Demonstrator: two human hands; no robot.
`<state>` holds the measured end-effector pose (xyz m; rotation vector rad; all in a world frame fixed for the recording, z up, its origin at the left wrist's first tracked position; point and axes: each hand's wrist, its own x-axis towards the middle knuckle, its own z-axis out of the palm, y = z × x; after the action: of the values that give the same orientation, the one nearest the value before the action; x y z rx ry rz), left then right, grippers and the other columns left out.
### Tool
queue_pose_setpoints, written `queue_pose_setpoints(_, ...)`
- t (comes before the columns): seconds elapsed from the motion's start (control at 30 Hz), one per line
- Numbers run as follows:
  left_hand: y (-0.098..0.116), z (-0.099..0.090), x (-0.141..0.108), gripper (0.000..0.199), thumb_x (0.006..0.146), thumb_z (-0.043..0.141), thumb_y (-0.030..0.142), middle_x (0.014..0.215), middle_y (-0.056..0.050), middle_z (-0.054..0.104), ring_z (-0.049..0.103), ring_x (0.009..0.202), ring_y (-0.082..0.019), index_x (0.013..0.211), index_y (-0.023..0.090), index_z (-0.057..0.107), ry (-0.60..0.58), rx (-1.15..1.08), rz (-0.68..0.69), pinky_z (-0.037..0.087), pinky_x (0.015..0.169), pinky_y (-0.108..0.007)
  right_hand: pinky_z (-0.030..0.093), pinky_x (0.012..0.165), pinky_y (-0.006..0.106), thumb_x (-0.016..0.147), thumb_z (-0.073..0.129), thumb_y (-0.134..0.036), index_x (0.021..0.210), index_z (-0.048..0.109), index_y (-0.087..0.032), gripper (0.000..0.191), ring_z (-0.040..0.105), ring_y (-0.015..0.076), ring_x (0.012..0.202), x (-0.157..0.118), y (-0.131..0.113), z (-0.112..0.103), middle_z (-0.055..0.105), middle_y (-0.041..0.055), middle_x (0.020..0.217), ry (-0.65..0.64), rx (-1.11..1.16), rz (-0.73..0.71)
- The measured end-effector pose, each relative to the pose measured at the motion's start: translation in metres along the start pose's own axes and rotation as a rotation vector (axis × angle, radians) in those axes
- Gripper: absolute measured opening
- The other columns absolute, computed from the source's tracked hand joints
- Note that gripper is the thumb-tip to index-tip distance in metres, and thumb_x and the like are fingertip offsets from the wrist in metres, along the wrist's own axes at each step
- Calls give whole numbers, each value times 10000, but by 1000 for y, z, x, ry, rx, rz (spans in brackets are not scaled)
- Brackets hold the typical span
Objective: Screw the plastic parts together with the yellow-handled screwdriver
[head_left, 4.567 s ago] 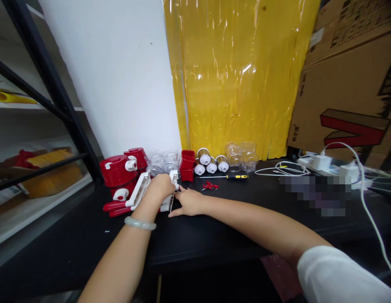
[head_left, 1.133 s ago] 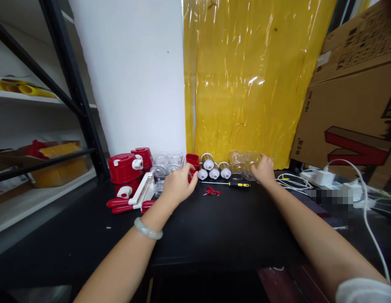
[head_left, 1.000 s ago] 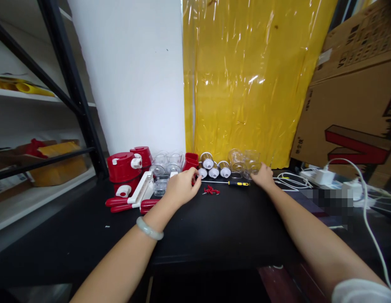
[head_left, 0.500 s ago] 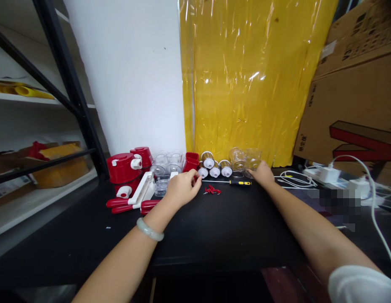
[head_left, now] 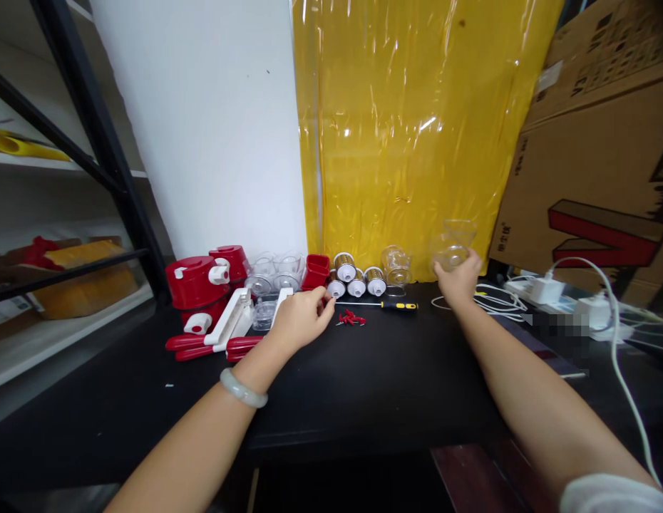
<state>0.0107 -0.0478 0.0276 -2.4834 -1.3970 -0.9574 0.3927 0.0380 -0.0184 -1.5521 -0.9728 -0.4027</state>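
Right hand [head_left: 461, 278], fingers clamped on clear plastic cup-shaped container [head_left: 452, 252], raised right of yellow-and-black-handled metal screwdriver [head_left: 400, 306]. Left hand [head_left: 304, 315] left of screwdriver, fingers curled, can't tell if gripping. Small red-and-metal pieces [head_left: 351, 319] just nearside of screwdriver; flat black tabletop [head_left: 363, 385] spreads wide from there to front edge.

Black table [head_left: 363, 399]'s got red tubs [head_left: 197, 283], red-handled tools [head_left: 231, 322], clear cups [head_left: 287, 276], a pile of cans [head_left: 356, 285], a screwdriver [head_left: 398, 306], little red bits [head_left: 352, 318] and looped white cable [head_left: 502, 308].
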Motion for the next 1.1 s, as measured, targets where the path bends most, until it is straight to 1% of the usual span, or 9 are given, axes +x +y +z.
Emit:
queue_pose_setpoints(0.1, -1, 4, 0, 170, 919, 545, 331, 754, -38, 737, 689, 692, -218, 876, 220, 666, -19, -100, 9, 456, 641, -321, 358, 1106, 524, 830, 664, -339, 1513, 178, -93, 874, 407, 383, 1355, 1, -24, -18, 372, 274, 1411, 68, -24, -78)
queue_pose_setpoints(0.2, -4, 12, 1, 127, 903, 565, 310, 804, -53, 732, 697, 725, -213, 912, 214, 649, -17, -321, -11, 511, 677, -334, 379, 1087, 544, 834, 646, -359, 1548, 120, -99, 925, 400, 404, 1361, -10, -54, -27, 359, 272, 1419, -17, 32, -141)
queue_pose_setpoints(0.33, -6, 24, 3, 380, 846, 681, 324, 1211, -155, 679, 660, 1141, -276, 1183, 193, 564, 67, -713, -112, 557, 883, -419, 471, 1022, 462, 826, 620, -501, 1466, 296, -167, 791, 508, 350, 1281, -41, -92, -22, 438, 213, 1403, -316, 464, -229)
queue_pose_setpoints(0.47, -2, 27, 1, 851, 704, 852, 326, 1547, -209, 405, 439, 1417, -352, 1424, 243, 406, 4, -1027, -125, 428, 1095, -549, 533, 891, 460, 769, 552, -755, 1171, 503, -237, 658, 647, 306, 995, -72, -116, -10, 627, 106, 1066, -776, 867, -138)
queue_pose_setpoints(0.57, 4, 25, -2, 910, 681, 879, 355, 1553, -183, 396, 464, 1393, -361, 1450, 277, 398, -116, -1236, -96, 451, 1079, -530, 546, 805, 438, 729, 565, -821, 1001, 524, -254, 630, 651, 266, 834, -87, -125, -7, 624, 47, 892, -945, 986, 14)
queue_pose_setpoints(0.7, 8, 22, -2, 701, 794, 765, 475, 1420, -152, 563, 654, 1163, -314, 1398, 288, 463, -205, -1437, -309, 542, 953, -496, 542, 718, 375, 664, 616, -859, 972, 510, -261, 681, 636, 218, 734, -94, -128, -8, 610, 13, 812, -995, 1015, 63)
queue_pose_setpoints(0.87, 4, 13, 4, 545, 900, 501, 620, 1207, -161, 705, 700, 1078, -326, 1261, 226, 608, -294, -1614, -460, 570, 914, -515, 528, 639, 342, 792, 440, -864, 1124, 511, -255, 697, 646, 198, 673, -78, -114, -6, 642, 19, 792, -1011, 880, -46)
queue_pose_setpoints(0.97, -1, 9, 6, 543, 882, 487, 624, 1174, -172, 721, 705, 1059, -339, 1181, 203, 656, -212, -1659, -496, 566, 930, -539, 525, 755, 355, 881, 563, -653, 1071, 587, -220, 473, 664, 213, 776, -64, -96, -3, 680, 51, 827, -902, 468, -318)
queue_pose_setpoints(1.1, -8, 10, 8, 588, 873, 461, 657, 1125, -185, 734, 721, 1000, -329, 1148, 179, 666, -166, -1623, -469, 559, 950, -536, 509, 841, 355, 886, 657, -382, 1054, 672, -179, 264, 688, 263, 939, -51, -70, 4, 728, 133, 1018, -953, -72, -563)
